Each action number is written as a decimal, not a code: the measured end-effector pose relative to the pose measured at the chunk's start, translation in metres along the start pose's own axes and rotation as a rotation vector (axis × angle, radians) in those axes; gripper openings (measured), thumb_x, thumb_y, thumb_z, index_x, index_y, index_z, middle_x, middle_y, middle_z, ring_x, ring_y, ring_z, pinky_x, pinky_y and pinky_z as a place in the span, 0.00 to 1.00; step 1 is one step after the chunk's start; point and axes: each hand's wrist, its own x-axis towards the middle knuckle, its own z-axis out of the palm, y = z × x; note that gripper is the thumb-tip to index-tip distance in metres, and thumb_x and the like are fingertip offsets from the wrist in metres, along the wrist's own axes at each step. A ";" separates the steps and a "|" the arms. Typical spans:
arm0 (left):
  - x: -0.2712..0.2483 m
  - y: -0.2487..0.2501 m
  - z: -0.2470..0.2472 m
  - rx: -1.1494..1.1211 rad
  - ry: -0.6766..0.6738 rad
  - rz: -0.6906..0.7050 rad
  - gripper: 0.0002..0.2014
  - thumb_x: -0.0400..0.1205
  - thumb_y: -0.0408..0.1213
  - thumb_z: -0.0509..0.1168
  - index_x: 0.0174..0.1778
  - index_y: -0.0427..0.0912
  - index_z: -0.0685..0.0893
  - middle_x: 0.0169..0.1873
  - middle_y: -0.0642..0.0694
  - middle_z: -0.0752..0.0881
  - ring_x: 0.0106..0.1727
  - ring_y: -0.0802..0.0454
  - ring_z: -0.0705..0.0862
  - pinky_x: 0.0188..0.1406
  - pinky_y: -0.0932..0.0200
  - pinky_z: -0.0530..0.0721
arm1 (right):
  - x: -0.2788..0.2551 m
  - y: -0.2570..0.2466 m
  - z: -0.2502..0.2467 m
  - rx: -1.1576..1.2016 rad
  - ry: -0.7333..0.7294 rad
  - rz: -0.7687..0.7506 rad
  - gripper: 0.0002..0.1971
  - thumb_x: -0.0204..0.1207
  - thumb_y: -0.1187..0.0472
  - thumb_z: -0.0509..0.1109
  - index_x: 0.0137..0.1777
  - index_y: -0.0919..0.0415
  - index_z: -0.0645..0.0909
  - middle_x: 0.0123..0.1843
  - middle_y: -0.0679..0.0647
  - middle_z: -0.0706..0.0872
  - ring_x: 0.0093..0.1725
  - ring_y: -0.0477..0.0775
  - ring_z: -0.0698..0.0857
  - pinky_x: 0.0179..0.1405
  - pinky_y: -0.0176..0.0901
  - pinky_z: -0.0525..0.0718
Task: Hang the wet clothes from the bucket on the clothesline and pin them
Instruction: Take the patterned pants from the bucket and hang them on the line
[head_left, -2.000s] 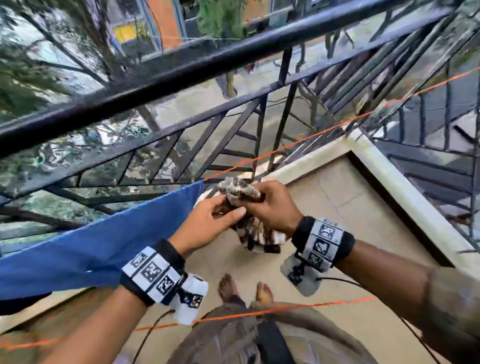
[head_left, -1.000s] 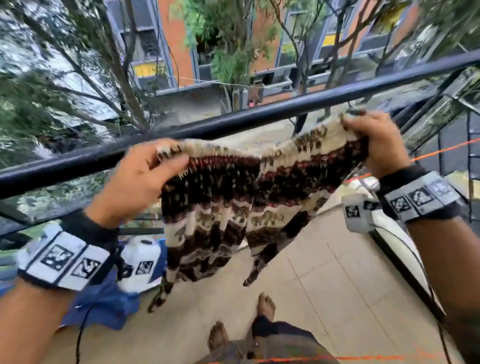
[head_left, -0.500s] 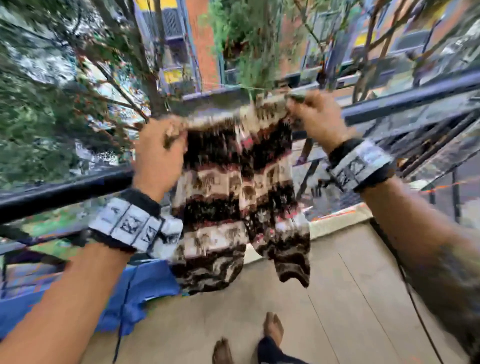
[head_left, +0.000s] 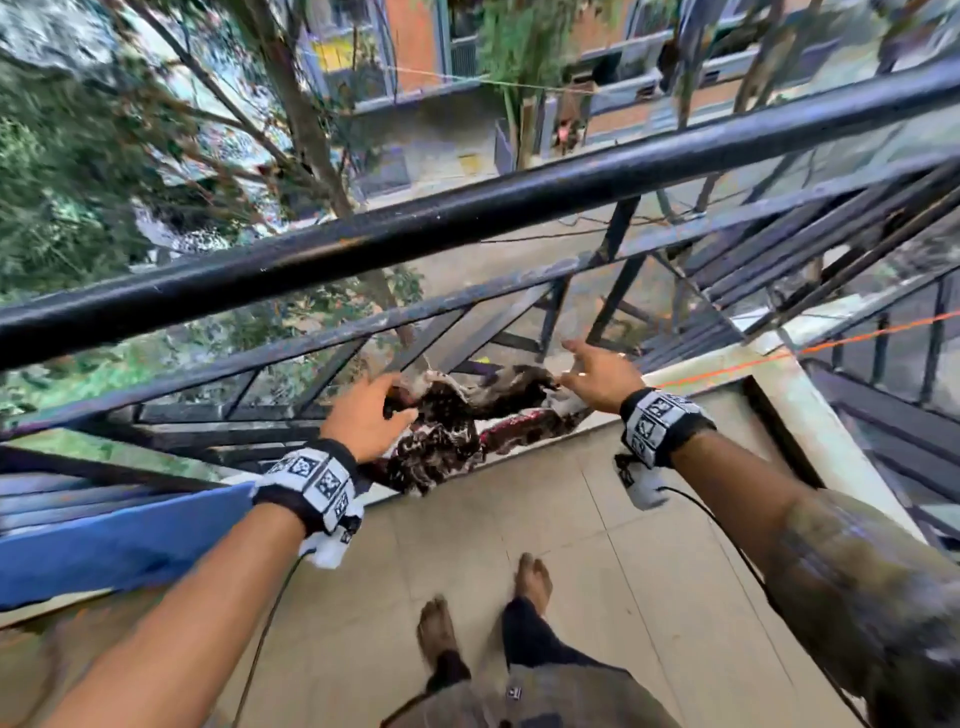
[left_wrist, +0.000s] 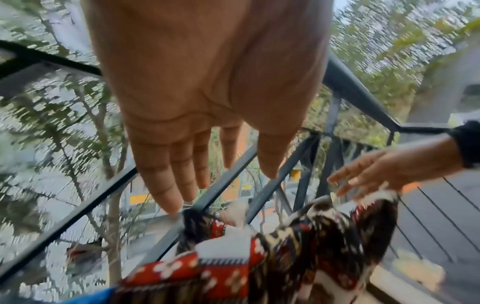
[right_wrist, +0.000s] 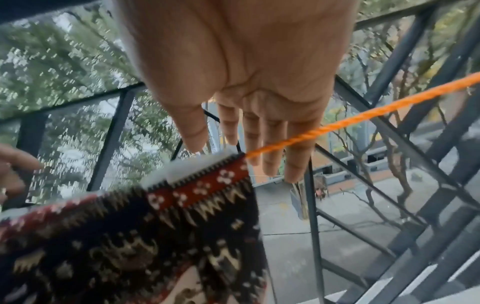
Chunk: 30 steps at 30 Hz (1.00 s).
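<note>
A wet cloth (head_left: 457, 426) patterned in dark brown, red and cream lies draped over the orange clothesline (head_left: 727, 368), just inside the balcony railing. My left hand (head_left: 374, 410) hovers at its left end with straight fingers, the little fingertip brushing the cloth's edge (left_wrist: 192, 218). My right hand (head_left: 592, 369) is spread open over the right end, where the rope (right_wrist: 363, 115) leaves the cloth (right_wrist: 130, 236). Neither hand grips anything. No bucket or pegs are in view.
A blue cloth (head_left: 119, 540) hangs on the same line to the left. The black metal railing (head_left: 467, 223) runs close behind the line, with a street drop beyond it. Bare feet (head_left: 530, 577) stand on the tiled balcony floor (head_left: 597, 519).
The cloth was bunched in both hands, then held spread out up high. Now it has come down onto the line and both hands have let go.
</note>
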 end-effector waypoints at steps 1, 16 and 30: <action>-0.004 -0.002 0.005 0.046 -0.008 0.003 0.29 0.82 0.48 0.68 0.79 0.45 0.71 0.70 0.35 0.76 0.69 0.36 0.78 0.69 0.46 0.77 | 0.000 0.006 0.004 -0.029 0.020 -0.012 0.23 0.79 0.50 0.68 0.74 0.52 0.76 0.67 0.57 0.85 0.67 0.63 0.82 0.65 0.50 0.78; -0.051 0.021 0.102 -0.123 -0.198 0.119 0.15 0.83 0.51 0.65 0.64 0.55 0.85 0.50 0.53 0.91 0.53 0.51 0.87 0.55 0.55 0.84 | -0.072 0.071 0.080 0.147 0.183 0.128 0.27 0.70 0.37 0.75 0.65 0.50 0.80 0.55 0.50 0.88 0.53 0.54 0.87 0.52 0.50 0.86; -0.009 0.064 0.173 -0.943 -0.156 -0.470 0.31 0.79 0.53 0.71 0.69 0.31 0.79 0.50 0.40 0.86 0.46 0.47 0.85 0.52 0.45 0.88 | -0.087 0.087 0.070 0.560 0.287 -0.034 0.17 0.74 0.41 0.68 0.36 0.53 0.82 0.33 0.49 0.86 0.38 0.49 0.85 0.41 0.57 0.85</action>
